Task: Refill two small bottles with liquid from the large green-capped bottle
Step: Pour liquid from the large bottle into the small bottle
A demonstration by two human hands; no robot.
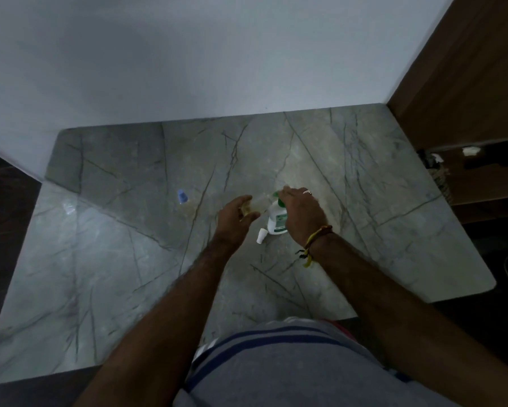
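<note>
On veined marble [349, 177], fingers [286, 191] seemingly grip green cap [279, 202].

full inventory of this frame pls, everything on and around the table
table: 1, grey-green veined marble, fills the middle
large bottle: 1, white with green cap, centre, under the right hand
small bottle: 1, clear, yellowish liquid inside, centre, at the left hand
blue-capped bottle: 1, clear with blue cap, standing alone left of centre
white cap: 1, white, lying on the table just in front of the large bottle
wall: 1, pale grey, behind the table
wood panel: 1, brown, far right
left hand: 1, curled round the small bottle
right hand: 1, on the large bottle's top; ring, thread wristband
</note>
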